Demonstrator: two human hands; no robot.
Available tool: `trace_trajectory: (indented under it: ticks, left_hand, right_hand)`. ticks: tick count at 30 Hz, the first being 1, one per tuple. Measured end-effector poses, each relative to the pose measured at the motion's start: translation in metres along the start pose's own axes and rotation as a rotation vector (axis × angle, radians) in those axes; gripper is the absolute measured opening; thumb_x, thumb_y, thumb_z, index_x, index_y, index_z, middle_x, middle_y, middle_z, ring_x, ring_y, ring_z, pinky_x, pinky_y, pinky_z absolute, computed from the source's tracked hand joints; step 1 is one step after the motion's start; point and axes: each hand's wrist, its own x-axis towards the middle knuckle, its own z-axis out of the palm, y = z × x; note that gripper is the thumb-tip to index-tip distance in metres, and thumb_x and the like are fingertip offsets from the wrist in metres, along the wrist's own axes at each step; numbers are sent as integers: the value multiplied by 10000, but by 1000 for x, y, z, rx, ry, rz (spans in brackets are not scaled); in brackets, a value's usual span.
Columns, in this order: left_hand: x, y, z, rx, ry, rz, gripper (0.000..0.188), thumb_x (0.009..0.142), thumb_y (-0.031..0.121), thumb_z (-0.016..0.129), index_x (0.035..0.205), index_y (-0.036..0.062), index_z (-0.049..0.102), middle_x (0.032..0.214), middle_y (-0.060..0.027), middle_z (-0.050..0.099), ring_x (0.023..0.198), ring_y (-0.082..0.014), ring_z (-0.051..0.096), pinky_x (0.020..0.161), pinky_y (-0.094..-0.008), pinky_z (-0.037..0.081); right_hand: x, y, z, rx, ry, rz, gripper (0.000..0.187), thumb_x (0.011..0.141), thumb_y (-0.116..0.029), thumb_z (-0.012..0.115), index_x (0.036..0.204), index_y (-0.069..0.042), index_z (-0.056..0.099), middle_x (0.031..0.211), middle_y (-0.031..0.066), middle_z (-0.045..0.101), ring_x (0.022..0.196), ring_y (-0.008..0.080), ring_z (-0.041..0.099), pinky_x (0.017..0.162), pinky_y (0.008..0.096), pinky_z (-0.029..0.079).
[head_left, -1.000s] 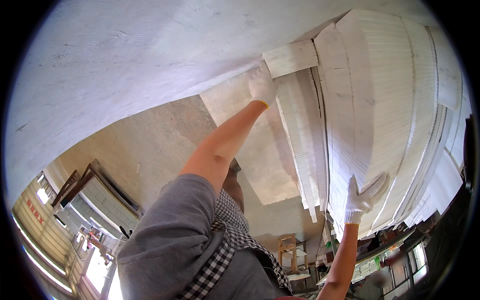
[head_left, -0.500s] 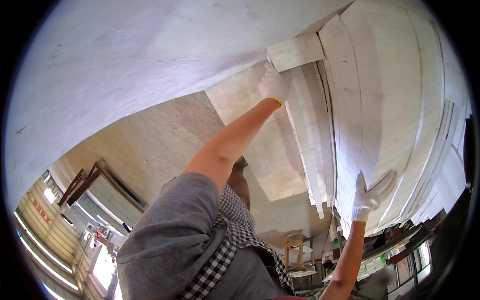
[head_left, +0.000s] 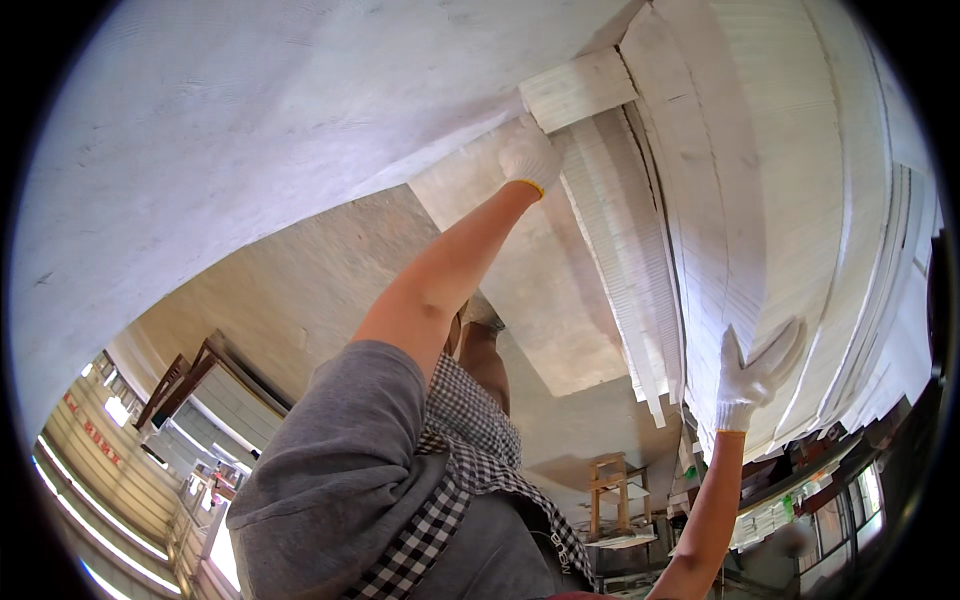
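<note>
The right hand (head_left: 755, 380), fingers spread and gripping nothing, rests on white boards (head_left: 705, 170) seemingly already stacked at the person's right; farther off, the left hand (head_left: 530, 155), grip unclear, meets a short board (head_left: 580, 88), what's left being impossible to tell.

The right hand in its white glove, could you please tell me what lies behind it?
Behind the right hand lies a broad pale panel, visible on both sides of it. The patch that the hand covers cannot be seen.
</note>
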Motion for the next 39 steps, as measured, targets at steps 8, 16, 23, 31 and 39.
trace_trajectory:
  ticks: [8,16,23,31,39]
  left_hand:
    - [-1,-1,-30,-170,-61,126,489,872,479,699,1078,37,705,989,-179,730,926,-337,705,790,-437,553]
    - [-4,-8,-25,-250,-8,129,508,875,439,679,1177,30,671,1140,-212,697,1061,-384,662,876,-473,529]
    - [-50,-146,76,-110,-41,89,579,904,514,572,1194,20,663,1224,-234,668,1159,-408,619,977,-481,483]
    - [-216,-201,-14,533,-865,423,410,815,392,624,996,50,759,1057,-183,731,983,-333,705,838,-467,546]
    - [-269,-230,-67,411,-863,354,483,860,461,618,1067,28,676,1116,-219,699,1050,-378,665,888,-478,511]
  right_hand:
    - [1,-2,-2,45,7,11,967,819,-508,773,1499,36,353,1512,258,389,1358,465,422,1092,564,412]
    - [-3,1,-1,-10,-14,11,969,813,-512,770,1509,15,348,1514,243,393,1360,452,424,1087,553,420]
    - [4,0,-5,-3,-39,40,1011,760,-466,811,1529,-27,324,1529,220,385,1378,445,396,1118,557,380]
    - [-11,3,1,-12,-14,89,998,729,-426,843,1519,-58,357,1531,216,393,1388,440,383,1135,552,356]
    - [-7,-7,-12,-68,-74,167,967,784,-418,802,1554,-95,315,1567,175,369,1448,389,321,1165,528,310]
